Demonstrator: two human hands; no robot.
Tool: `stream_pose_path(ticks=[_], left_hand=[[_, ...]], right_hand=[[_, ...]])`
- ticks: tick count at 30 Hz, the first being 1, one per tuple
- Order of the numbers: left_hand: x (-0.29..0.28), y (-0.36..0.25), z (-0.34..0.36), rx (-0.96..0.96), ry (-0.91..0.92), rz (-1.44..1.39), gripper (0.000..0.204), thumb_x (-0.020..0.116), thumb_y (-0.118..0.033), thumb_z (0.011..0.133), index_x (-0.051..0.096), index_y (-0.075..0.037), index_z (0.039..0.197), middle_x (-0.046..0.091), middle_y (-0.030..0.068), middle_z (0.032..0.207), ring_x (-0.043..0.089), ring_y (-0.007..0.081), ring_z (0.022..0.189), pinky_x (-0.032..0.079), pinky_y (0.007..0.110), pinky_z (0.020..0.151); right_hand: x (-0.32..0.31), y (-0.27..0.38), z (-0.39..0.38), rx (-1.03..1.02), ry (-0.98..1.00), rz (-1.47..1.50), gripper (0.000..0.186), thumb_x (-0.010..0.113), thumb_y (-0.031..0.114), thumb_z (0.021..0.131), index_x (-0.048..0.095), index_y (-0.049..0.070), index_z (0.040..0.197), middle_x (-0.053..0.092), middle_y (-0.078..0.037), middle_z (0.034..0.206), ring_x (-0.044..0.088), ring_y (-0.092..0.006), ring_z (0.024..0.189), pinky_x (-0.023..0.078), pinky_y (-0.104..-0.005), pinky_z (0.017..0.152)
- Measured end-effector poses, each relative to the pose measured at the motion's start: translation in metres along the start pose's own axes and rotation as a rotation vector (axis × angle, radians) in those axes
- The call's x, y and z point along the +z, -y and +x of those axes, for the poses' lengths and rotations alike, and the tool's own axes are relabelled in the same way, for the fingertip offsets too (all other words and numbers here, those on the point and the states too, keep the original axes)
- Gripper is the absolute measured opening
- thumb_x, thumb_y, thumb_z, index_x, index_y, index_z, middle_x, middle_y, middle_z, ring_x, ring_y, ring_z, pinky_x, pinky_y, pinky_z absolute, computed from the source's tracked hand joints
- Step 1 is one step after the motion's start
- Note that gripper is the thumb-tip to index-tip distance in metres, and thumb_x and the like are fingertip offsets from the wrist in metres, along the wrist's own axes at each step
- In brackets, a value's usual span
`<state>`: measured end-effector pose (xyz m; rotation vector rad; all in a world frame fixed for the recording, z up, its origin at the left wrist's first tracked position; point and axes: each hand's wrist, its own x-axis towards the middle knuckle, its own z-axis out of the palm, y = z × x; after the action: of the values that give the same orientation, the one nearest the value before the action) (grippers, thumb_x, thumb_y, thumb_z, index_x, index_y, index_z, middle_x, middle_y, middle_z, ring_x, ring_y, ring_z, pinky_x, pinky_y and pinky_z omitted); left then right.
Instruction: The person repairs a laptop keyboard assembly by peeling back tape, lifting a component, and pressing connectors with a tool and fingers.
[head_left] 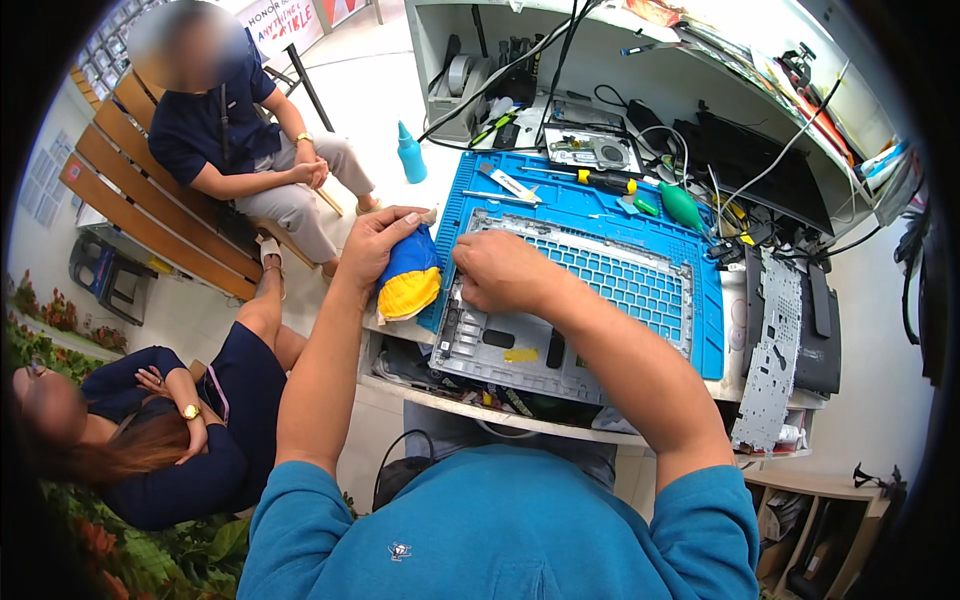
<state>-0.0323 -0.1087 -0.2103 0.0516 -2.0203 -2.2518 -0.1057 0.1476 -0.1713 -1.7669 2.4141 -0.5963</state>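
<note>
My left hand [372, 246] pinches the top of a small blue and yellow cloth pouch [410, 275], which hangs at the left edge of the desk. My right hand [500, 270] is closed over the left side of a silver laptop case [470, 340]. Whatever its fingers hold, if anything, is hidden. The case has a grid of keyboard openings and a yellow sticker, and it lies on a blue repair mat [706, 300]. Above the case on the mat are a yellow and black screwdriver [605, 181], a utility knife [510, 184] and a green rubber air blower [682, 206].
A blue squeeze bottle [410, 155] stands at the desk's far left. Cables and laptop parts crowd the back under a shelf [640, 50]. A perforated metal plate [772, 350] overhangs the right edge. Two people sit at the left, one on a wooden bench [150, 190].
</note>
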Motion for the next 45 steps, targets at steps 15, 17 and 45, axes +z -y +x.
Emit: stream_pose_path(ticks=[15,17,45], left_hand=[[-0.002,0.003,-0.002,0.018,-0.026,0.026,0.033,0.075,-0.021,0.112,0.081,0.004,0.131,0.082,0.0094,0.114,0.075,0.0124,0.098,0.062,0.026,0.089],[0.0,0.001,-0.001,0.02,-0.021,0.023,0.032,0.075,-0.021,0.112,0.081,0.004,0.131,0.081,0.0092,0.113,0.074,0.0124,0.097,0.061,0.026,0.088],[0.002,-0.003,-0.002,0.051,-0.061,-0.022,0.03,0.074,-0.019,0.112,0.081,0.004,0.131,0.082,0.0097,0.118,0.074,0.0128,0.102,0.062,0.028,0.091]], right_hand=[[-0.008,0.022,-0.017,0.412,-0.167,0.297,0.018,0.075,0.011,0.088,0.087,0.0,0.096,0.082,-0.025,0.099,0.08,-0.0432,0.096,0.063,-0.0515,0.094],[-0.001,0.028,-0.019,0.43,-0.235,0.315,0.017,0.076,0.01,0.087,0.087,0.0,0.094,0.082,-0.026,0.098,0.08,-0.0433,0.096,0.063,-0.0523,0.093],[0.0,0.013,-0.034,0.345,-0.381,0.325,0.014,0.071,0.01,0.094,0.077,-0.003,0.095,0.076,-0.024,0.099,0.074,-0.0437,0.098,0.059,-0.0526,0.09]])
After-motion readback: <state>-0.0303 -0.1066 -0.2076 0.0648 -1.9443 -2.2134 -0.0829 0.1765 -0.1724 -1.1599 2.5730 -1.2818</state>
